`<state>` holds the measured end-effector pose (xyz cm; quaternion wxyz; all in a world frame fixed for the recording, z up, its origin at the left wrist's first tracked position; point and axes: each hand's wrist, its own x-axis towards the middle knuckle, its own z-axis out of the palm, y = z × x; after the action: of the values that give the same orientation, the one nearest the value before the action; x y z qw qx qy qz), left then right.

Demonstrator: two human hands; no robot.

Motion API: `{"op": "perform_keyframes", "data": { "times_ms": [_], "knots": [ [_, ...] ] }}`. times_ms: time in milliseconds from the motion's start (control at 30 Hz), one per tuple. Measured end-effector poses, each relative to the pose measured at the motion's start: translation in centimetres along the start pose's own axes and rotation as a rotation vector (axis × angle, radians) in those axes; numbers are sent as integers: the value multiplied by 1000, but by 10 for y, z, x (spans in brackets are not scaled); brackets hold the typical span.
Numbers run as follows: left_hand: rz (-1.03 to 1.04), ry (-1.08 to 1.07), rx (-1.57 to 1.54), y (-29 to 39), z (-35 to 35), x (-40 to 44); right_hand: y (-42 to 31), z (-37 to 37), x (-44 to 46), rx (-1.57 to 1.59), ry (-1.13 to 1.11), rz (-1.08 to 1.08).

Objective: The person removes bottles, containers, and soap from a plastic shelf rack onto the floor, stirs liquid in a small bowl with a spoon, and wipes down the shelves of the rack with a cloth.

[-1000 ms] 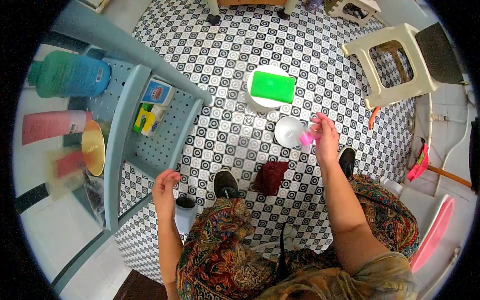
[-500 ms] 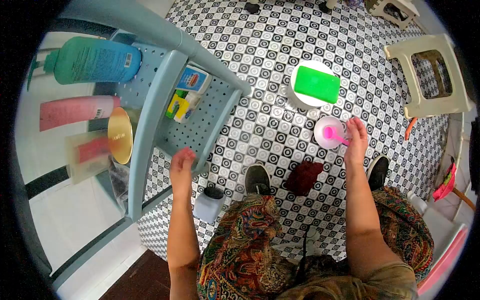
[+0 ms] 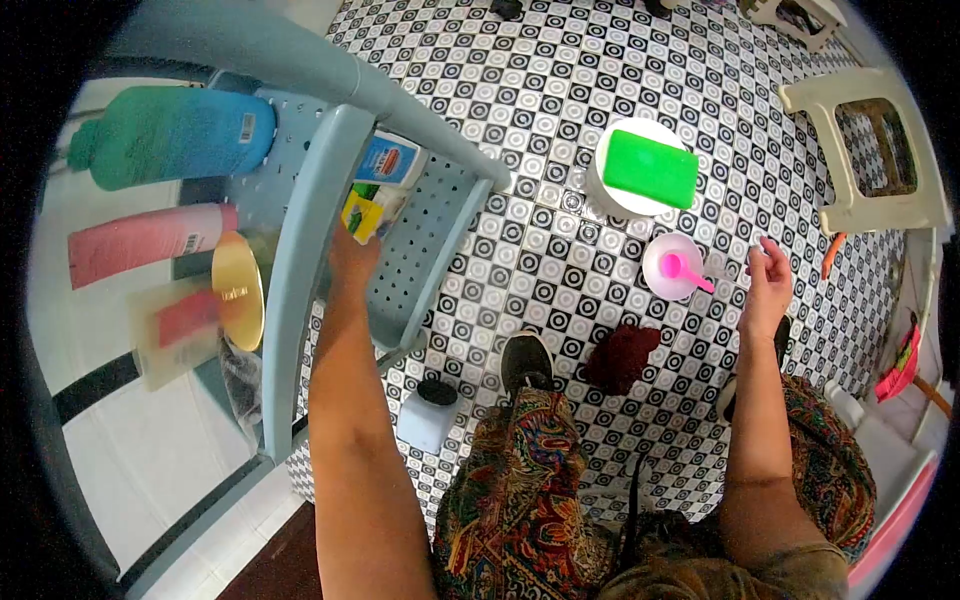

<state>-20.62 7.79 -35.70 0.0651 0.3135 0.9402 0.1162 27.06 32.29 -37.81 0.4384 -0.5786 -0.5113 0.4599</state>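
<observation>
My left hand reaches into the blue-grey shelf basket, at the yellow and green packet; its fingertips are hidden, so its grip cannot be made out. Behind the packet lies a blue and white box. My right hand is over the floor with nothing in it, fingers apart. To its left, a pink scoop rests in a small white bowl. Above the bowl, a green block lies on a round white container.
A dark red cloth and a grey container with a black top are on the patterned floor. A cream stool stands at right. Bottles and a pink tube occupy the left shelf.
My left hand has moved up into the basket to the yellow and green packet. My right hand has let go of the pink scoop, now in the bowl, and moved right.
</observation>
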Motion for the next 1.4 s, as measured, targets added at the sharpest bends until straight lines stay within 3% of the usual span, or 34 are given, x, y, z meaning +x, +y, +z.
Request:
{"op": "perform_keyframes", "data": {
  "times_ms": [33, 100, 200, 400, 467, 500, 700, 1000, 1100, 1233, 1300, 1400],
  "knots": [
    [-83, -113, -2, 0, 1, 7, -7, 3, -1, -23, -53, 34],
    [-153, -108, -97, 20, -11, 2, -24, 10, -6, -27, -75, 14],
    [-134, -109, -68, 4, 1, 13, -31, 23, -17, -59, -93, -45],
    [-31, -184, -7, -14, 20, 24, -32, 41, -45, -33, -293, 81],
    [-159, -270, 509, 12, 20, 11, -29, 45, -54, -96, -354, 50],
    [-270, -284, 468, 28, 19, 4, -28, 46, -57, -124, -380, 63],
    [-196, -173, 387, 13, 54, -1, -34, 53, -73, -262, -501, -55],
    [-264, -279, 557, 49, 31, -9, -32, 54, -72, -295, -553, -4],
    [-231, -204, 488, 21, 41, 2, -32, 57, -71, -336, -583, -117],
    [-228, -69, 252, -40, 58, 24, -30, 59, -71, -335, -585, -70],
    [-238, -157, 105, -37, 47, 27, -26, 61, -73, -333, -583, -59],
    [-227, -98, 105, -16, 35, 20, -18, 65, -75, -300, -605, 26]
  ]
}}
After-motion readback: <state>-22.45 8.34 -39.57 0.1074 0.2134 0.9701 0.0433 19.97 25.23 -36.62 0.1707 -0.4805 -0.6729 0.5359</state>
